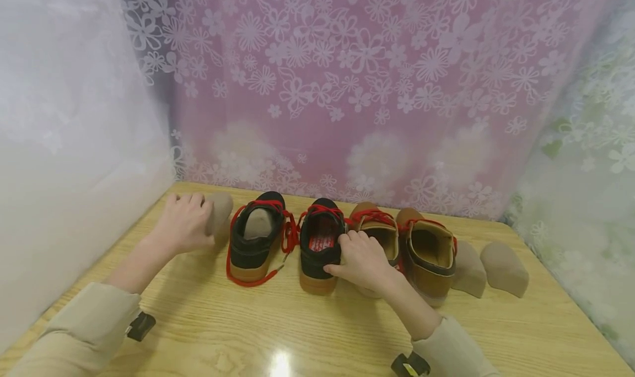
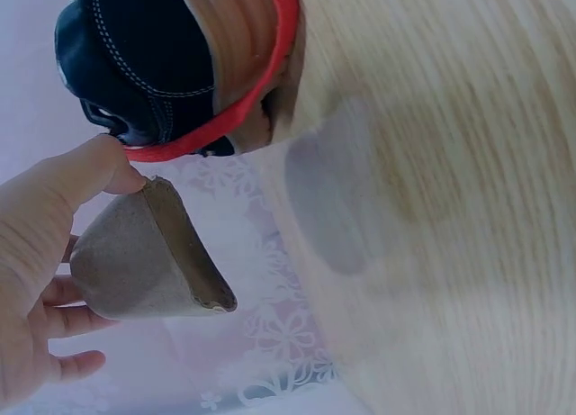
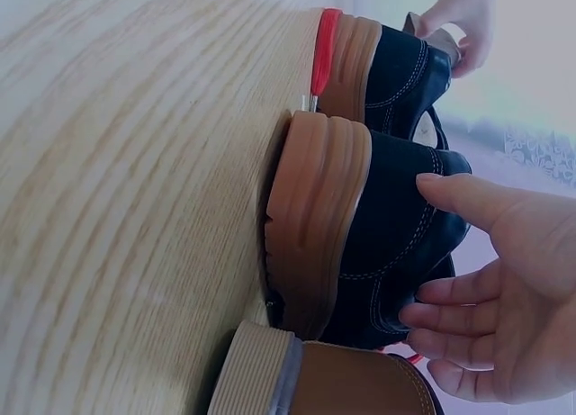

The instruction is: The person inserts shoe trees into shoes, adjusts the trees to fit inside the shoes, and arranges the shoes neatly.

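Observation:
My left hand (image 1: 186,222) pinches a beige toe-shaped shoe insert (image 2: 135,257) between thumb and fingers, at the left of the table. A black shoe with red laces (image 1: 248,246) stands beside it, another beige insert (image 1: 258,224) inside its opening. My right hand (image 1: 364,258) is at the heel of a second black shoe (image 1: 317,265). Its thumb lies over the heel, and the loosely bent fingers are beside the collar in the right wrist view. Red lining shows inside this shoe.
Two brown shoes (image 1: 430,272) with red laces stand to the right, one partly behind my right hand. Beyond them two more beige inserts (image 1: 504,269) lie on the wooden table (image 1: 223,322). A pink flowered curtain (image 1: 322,90) hangs along the back edge.

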`<state>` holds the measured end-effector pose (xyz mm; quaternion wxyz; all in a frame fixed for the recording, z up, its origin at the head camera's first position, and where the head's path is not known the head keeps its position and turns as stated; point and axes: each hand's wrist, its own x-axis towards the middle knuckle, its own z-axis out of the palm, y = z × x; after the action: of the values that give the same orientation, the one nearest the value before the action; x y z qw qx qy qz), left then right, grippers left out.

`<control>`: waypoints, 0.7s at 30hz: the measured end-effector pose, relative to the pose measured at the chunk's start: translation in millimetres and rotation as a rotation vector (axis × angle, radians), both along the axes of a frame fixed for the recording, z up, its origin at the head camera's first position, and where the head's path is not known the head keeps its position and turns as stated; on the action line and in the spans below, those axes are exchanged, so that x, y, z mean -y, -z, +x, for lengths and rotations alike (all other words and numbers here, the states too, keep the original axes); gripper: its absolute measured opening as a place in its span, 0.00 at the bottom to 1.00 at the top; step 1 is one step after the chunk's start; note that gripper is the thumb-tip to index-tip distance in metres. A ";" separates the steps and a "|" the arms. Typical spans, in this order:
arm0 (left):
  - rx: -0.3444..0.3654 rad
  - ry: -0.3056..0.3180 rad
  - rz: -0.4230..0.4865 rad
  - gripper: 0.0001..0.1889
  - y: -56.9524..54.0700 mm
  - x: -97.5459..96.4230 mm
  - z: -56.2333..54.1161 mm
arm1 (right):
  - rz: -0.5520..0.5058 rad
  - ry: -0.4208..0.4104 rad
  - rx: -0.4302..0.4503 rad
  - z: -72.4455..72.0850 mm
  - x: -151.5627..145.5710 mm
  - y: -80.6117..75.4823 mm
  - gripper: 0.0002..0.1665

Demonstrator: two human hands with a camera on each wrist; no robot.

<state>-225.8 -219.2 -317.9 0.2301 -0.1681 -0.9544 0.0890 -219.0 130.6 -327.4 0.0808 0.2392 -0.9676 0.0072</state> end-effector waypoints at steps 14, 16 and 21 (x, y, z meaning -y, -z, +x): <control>-0.120 0.048 0.037 0.27 -10.2 -9.1 5.6 | 0.014 0.028 -0.004 2.9 0.6 -0.7 0.33; -0.126 0.056 0.058 0.26 -11.6 -10.0 7.1 | 0.009 0.028 0.001 2.8 0.5 -0.4 0.33; -0.171 0.116 0.108 0.24 -14.0 -11.7 9.2 | 0.004 0.026 0.005 2.2 -0.1 0.9 0.32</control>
<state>-216.6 -207.4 -303.9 0.3241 -0.2022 -0.9234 0.0382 -216.8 130.7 -328.2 0.0778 0.2269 -0.9708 0.0049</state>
